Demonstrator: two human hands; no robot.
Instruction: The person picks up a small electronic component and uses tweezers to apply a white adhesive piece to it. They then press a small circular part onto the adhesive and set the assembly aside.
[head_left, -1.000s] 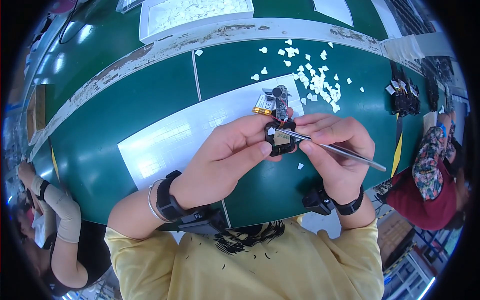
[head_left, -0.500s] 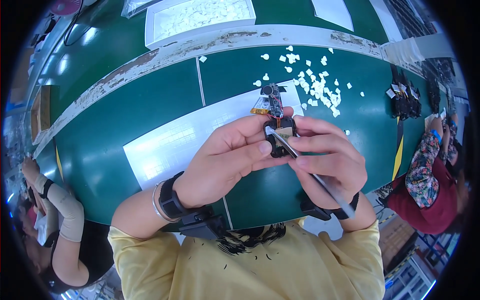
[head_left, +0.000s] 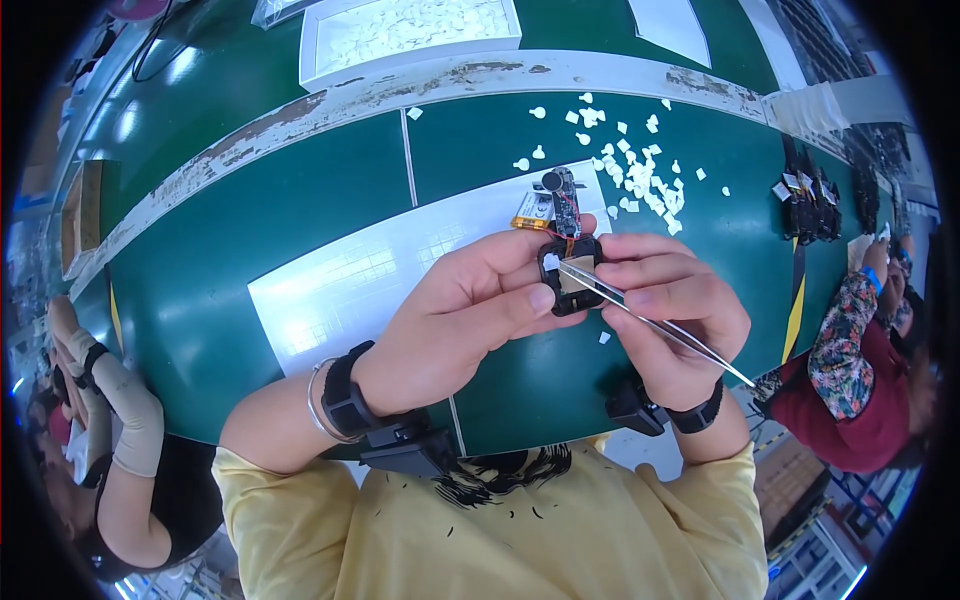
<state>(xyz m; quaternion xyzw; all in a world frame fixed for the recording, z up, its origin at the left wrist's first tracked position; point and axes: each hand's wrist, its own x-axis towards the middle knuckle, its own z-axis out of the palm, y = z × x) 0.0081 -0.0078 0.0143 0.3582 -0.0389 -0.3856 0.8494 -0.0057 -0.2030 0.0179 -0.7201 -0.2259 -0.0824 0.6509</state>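
My left hand [head_left: 445,325] is closed around the edge of a small black plastic housing [head_left: 578,301], its hollow side up. A narrow circuit board [head_left: 566,207] stands out above the housing, with a silver, yellow-edged battery [head_left: 535,208] beside it and thin wires between. Inside the housing, a small white patch [head_left: 551,261] lies at the upper left, next to a tan square [head_left: 578,278]. My right hand [head_left: 690,315] pinches metal tweezers [head_left: 685,340]; their tips reach into the housing beside the white patch. Whether the tips touch it I cannot tell.
Many small white pieces [head_left: 640,180] are scattered on the green table [head_left: 200,330] beyond my hands. A white sheet [head_left: 330,300] lies under them. Behind a worn ledge stands a white box [head_left: 410,35] of pieces. Black parts [head_left: 812,208] lie at right. People sit on both sides.
The tweezers have swung toward the right and lie flatter, and my right hand has shifted slightly right. The housing has moved a little right. A small white piece now shows on the table below it.
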